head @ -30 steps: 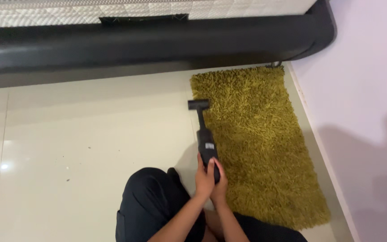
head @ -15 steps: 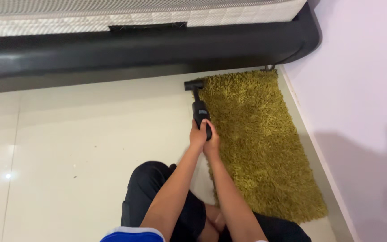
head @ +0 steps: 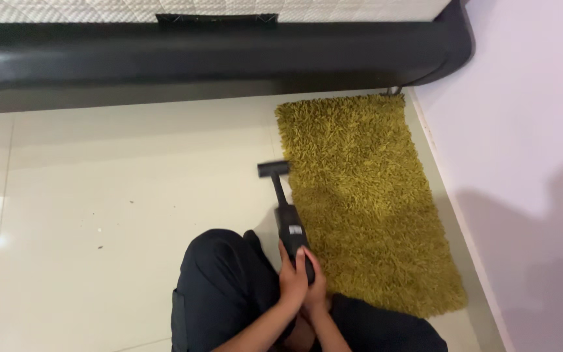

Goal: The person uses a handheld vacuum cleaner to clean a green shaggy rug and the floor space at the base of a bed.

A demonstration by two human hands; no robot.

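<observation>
We're sitting on the tiled floor [head: 99,195], black trousers [head: 223,287] at lower left. Left hand [head: 292,281] and right hand [head: 315,290] are both clenching the rear grip of the handheld vacuum [head: 290,228]. Its brush nozzle [head: 273,169] is touching down at the left edge of the green shag rug [head: 366,195]. It's looking light, rigid, smooth plastic; the rear handle is the hold point. Soft pile is likely dragging. Bed frame [head: 229,58] ahead, wall [head: 529,130] right, both bounding the reach.
</observation>
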